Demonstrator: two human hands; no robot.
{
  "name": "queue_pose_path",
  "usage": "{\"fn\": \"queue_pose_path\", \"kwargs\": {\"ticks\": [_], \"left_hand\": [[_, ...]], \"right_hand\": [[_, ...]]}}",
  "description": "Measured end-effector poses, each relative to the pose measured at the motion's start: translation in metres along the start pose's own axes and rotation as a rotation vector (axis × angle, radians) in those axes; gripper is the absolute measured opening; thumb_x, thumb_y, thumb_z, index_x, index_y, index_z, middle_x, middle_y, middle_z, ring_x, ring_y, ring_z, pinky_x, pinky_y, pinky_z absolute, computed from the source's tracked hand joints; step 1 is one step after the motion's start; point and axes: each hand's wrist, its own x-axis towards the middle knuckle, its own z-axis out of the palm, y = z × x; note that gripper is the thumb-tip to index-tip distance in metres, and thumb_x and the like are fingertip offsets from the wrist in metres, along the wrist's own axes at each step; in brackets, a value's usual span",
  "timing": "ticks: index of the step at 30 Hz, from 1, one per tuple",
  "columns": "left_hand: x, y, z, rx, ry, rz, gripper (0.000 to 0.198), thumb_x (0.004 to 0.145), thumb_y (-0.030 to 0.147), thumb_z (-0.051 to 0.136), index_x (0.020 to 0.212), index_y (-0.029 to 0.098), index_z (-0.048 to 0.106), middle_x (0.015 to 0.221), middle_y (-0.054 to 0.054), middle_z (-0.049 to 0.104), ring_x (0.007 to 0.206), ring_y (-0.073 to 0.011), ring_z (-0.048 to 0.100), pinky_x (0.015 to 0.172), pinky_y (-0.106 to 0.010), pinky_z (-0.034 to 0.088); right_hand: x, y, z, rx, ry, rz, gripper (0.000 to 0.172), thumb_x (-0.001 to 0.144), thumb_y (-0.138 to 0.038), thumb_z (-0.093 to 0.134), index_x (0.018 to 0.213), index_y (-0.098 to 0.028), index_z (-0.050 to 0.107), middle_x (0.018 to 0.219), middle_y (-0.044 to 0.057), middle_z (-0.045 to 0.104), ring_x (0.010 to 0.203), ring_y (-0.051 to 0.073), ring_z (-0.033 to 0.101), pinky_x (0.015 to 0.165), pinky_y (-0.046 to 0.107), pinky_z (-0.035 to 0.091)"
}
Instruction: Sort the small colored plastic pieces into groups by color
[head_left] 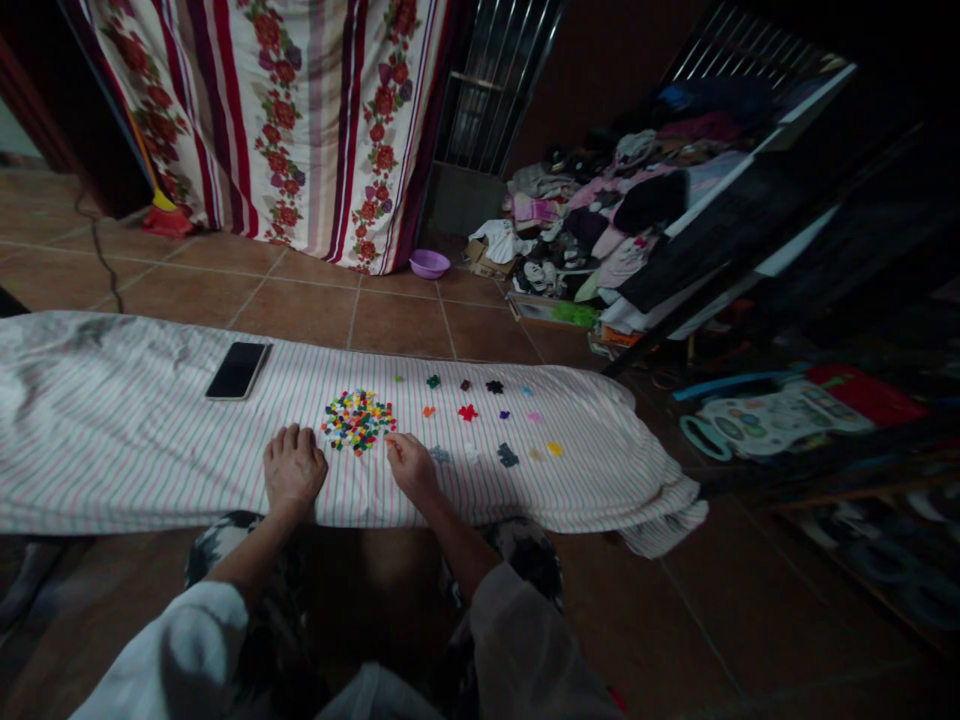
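Note:
A mixed pile of small coloured pieces (358,420) lies on a striped cloth (187,450). My left hand (292,468) rests palm down on the cloth just left of the pile, fingers laid out and holding nothing visible. At the pile's right edge, my right hand (412,468) has thumb and fingertips pinched together; whatever is between them is too small to make out. Right of that hand, little single-colour groups are spread in rows, among them red pieces (468,412), black pieces (494,387), dark green pieces (433,381), dark grey pieces (508,455) and yellow pieces (554,449).
A phone (238,371) lies on the cloth, behind and left of the pile. Beyond, a purple basin (430,264) stands on the tiled floor by a flowered curtain (300,120). Heaped clothes (592,210) fill the back right. A red broom (168,219) leans at the left.

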Motion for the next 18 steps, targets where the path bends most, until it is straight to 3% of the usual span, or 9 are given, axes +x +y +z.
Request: {"fn": "queue_pose_path", "kwargs": {"ticks": [4,9,18], "left_hand": [[0.0,0.0,0.001,-0.005,0.005,-0.006,0.03,0.087,0.024,0.043,0.109,0.015,0.062,0.127,-0.017,0.06,0.124,-0.0316,0.049,0.103,-0.046,0.036],[0.0,0.001,0.001,-0.037,0.005,-0.017,0.03,0.086,0.023,0.045,0.109,0.015,0.062,0.128,-0.017,0.059,0.125,-0.0319,0.049,0.104,-0.048,0.036],[0.0,0.001,0.0,-0.004,-0.01,-0.012,0.031,0.088,0.023,0.042,0.111,0.014,0.061,0.13,-0.018,0.058,0.126,-0.0321,0.048,0.105,-0.047,0.036]], "right_hand": [[0.014,0.018,-0.014,-0.023,0.054,0.03,0.034,0.089,-0.014,0.045,0.106,-0.021,0.073,0.1,0.007,0.074,0.096,0.018,0.068,0.091,0.03,0.053],[0.03,0.043,-0.024,-0.02,0.144,0.17,0.03,0.089,-0.019,0.046,0.109,-0.021,0.069,0.102,0.007,0.073,0.089,0.018,0.069,0.084,0.031,0.055],[0.043,0.068,-0.042,-0.136,0.166,0.304,0.017,0.084,-0.016,0.053,0.09,-0.021,0.069,0.092,0.004,0.073,0.083,0.017,0.066,0.078,0.029,0.05]]}}
